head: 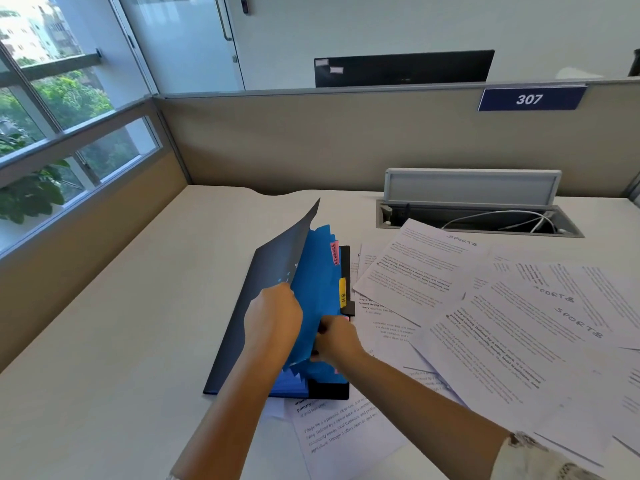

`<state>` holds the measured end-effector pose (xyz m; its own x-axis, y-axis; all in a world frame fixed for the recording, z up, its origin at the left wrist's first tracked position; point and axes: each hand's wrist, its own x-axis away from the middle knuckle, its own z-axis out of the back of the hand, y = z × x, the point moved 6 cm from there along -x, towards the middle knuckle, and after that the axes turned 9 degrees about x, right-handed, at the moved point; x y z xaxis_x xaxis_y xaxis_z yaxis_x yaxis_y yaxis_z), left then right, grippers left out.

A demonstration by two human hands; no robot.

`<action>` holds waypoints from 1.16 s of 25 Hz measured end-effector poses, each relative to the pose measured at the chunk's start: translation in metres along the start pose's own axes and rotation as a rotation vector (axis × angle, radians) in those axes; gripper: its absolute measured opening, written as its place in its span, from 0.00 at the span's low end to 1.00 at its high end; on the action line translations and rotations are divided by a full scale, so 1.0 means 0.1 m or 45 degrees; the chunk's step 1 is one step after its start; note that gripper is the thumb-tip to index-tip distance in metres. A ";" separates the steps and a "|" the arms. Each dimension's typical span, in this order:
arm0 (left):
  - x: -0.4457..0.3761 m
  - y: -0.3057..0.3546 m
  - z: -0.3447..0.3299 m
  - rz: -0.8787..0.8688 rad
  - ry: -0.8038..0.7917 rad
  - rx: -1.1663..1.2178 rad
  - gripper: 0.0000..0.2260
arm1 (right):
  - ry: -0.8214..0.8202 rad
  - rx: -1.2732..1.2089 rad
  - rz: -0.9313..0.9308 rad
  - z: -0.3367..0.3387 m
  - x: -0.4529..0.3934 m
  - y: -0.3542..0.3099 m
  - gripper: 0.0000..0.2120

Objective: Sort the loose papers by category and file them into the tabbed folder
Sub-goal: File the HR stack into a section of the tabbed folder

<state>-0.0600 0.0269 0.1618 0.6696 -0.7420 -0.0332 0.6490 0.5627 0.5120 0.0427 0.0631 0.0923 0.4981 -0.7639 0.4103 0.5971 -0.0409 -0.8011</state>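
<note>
A dark tabbed folder [242, 327] lies open on the desk, its cover lifted to the left. Blue dividers [317, 289] stand up inside it, with a pink tab [334, 252] and a yellow tab [342, 292] on their right edge. My left hand [273, 317] grips the cover and the front dividers and holds them back. My right hand [337, 339] pinches the right edge of a blue divider near the folder's spine. Loose printed papers [485, 306], some handwritten "SPORTS" on top, are spread to the right of the folder.
One more printed sheet [339, 431] lies under the folder's near edge. An open cable tray [478, 216] with white cables is set into the desk at the back right. A beige partition [311, 140] bearing a "307" sign [530, 98] bounds the desk; windows are on the left.
</note>
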 end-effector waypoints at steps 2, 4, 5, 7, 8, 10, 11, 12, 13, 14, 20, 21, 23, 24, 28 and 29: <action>0.02 -0.02 0.02 -0.001 0.009 0.009 0.13 | 0.027 -0.106 -0.033 -0.01 -0.04 0.02 0.15; 0.02 -0.03 0.06 -0.011 0.016 -0.014 0.12 | 0.087 -0.231 -0.059 0.02 -0.08 0.08 0.15; 0.02 -0.04 0.08 -0.012 0.018 -0.019 0.12 | 0.106 -0.284 -0.068 0.03 -0.08 0.11 0.13; 0.03 -0.04 0.09 -0.012 0.014 -0.022 0.12 | 0.094 -0.379 -0.065 0.04 -0.10 0.16 0.12; 0.03 -0.03 0.09 -0.014 0.014 -0.022 0.12 | 0.072 -0.415 -0.062 0.03 -0.11 0.16 0.11; 0.05 -0.03 0.07 -0.020 0.020 -0.021 0.12 | 0.044 -0.414 -0.055 0.01 -0.13 0.17 0.11; 0.06 -0.03 0.06 -0.023 0.023 -0.021 0.12 | 0.044 -0.382 -0.051 0.00 -0.16 0.18 0.11; 0.07 -0.03 0.05 -0.027 0.023 -0.023 0.12 | 0.052 -0.335 -0.048 -0.02 -0.18 0.20 0.10; 0.07 -0.03 0.02 -0.034 0.020 -0.029 0.12 | 0.064 -0.262 -0.042 -0.02 -0.19 0.20 0.10; 0.08 -0.04 0.00 -0.037 0.015 -0.031 0.12 | 0.076 -0.186 -0.031 -0.03 -0.19 0.20 0.10; 0.05 -0.22 0.14 0.016 0.134 0.100 0.11 | 0.073 -0.259 0.069 0.05 -0.12 0.13 0.12; 0.03 -0.28 0.22 0.028 0.194 0.112 0.11 | 0.113 -0.293 0.110 0.12 -0.08 0.12 0.12; -0.02 -0.44 0.38 0.038 0.317 0.070 0.12 | 0.190 -0.358 0.169 0.28 0.00 0.19 0.08; -0.04 -0.52 0.44 0.046 0.357 0.040 0.12 | 0.222 -0.374 0.171 0.37 0.05 0.26 0.06; -0.14 -0.84 0.46 0.106 0.350 -0.016 0.12 | 0.265 -0.227 0.060 0.70 0.19 0.69 0.04; -0.14 -0.89 0.40 0.109 0.317 -0.039 0.11 | 0.247 -0.137 0.012 0.77 0.21 0.79 0.03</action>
<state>-0.1416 -0.0276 0.1506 0.7884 -0.5807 -0.2030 0.5941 0.6333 0.4959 0.1489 0.0929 0.0710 0.3669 -0.8738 0.3190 0.5172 -0.0934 -0.8507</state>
